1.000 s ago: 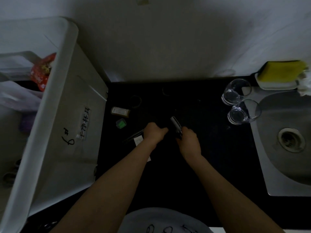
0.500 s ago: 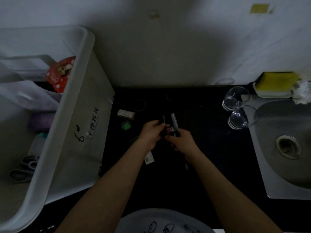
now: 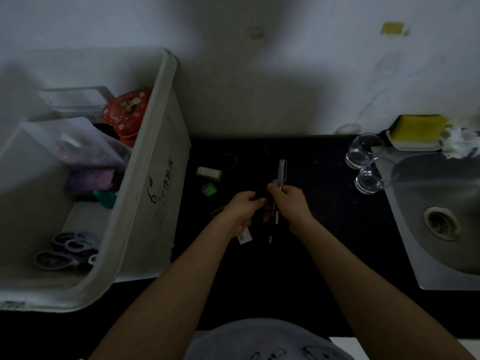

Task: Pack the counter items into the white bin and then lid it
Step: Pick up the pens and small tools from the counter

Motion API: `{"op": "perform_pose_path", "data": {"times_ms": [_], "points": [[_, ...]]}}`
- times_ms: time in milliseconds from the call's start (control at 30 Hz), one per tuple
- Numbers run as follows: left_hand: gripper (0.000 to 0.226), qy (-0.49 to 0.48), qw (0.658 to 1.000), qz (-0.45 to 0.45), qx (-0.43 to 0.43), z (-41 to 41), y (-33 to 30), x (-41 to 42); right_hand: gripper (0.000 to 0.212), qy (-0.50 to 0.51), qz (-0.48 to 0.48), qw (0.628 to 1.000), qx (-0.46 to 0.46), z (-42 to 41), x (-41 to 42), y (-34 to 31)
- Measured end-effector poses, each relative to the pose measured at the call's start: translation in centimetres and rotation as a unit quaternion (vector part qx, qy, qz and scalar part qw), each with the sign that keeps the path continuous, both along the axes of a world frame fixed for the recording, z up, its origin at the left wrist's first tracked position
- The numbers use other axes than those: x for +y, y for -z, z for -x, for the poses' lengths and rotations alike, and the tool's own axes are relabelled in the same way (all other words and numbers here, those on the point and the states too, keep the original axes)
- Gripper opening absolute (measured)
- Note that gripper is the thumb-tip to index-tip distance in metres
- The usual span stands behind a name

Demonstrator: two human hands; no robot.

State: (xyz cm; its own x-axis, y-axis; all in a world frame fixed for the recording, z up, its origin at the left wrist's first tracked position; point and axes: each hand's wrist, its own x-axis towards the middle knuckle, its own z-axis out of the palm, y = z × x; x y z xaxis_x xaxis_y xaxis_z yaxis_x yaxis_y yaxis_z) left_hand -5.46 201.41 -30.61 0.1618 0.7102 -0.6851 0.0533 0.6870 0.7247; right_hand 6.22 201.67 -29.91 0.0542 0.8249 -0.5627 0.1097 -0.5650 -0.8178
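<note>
The white bin (image 3: 145, 203) stands at the left on the black counter (image 3: 324, 216), open, holding a red packet (image 3: 127, 113), clear boxes, a purple item and scissors (image 3: 67, 253). Over the counter's middle my left hand (image 3: 242, 211) and my right hand (image 3: 289, 203) meet, both closed around a bundle of pens (image 3: 281, 172) whose tops stick up and tips point down. A white tag (image 3: 244, 236) shows under my left wrist. A small bottle (image 3: 209, 172), a green eraser-like piece (image 3: 209, 189) and a dark ring (image 3: 228, 161) lie on the counter beside the bin.
Two clear glasses (image 3: 367, 162) stand at the right beside a steel sink (image 3: 441, 219). A yellow sponge (image 3: 418, 128) on a dish sits behind the sink. The white wall runs along the back.
Both hands have lifted the pens off the counter and drawn together. The view has shifted, so the bin shows more of its inside.
</note>
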Motion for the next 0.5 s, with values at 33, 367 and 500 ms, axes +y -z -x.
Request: {"op": "perform_pose_path", "data": {"times_ms": [33, 367, 500], "points": [[0.028, 0.010, 1.000, -0.008, 0.000, 0.2, 0.0, -0.2, 0.024, -0.002, 0.001, 1.000, -0.002, 0.2, -0.1, -0.1], [0.009, 0.104, 0.993, -0.042, 0.019, 1.7, -1.3, -1.5, 0.046, -0.030, 0.046, 0.999, -0.002, 1.7, -1.6, -1.2], [0.018, 0.101, 0.994, -0.035, 0.013, 2.0, -1.1, -1.9, 0.053, -0.043, 0.028, 0.997, -0.050, 1.0, -2.2, -0.6]]}}
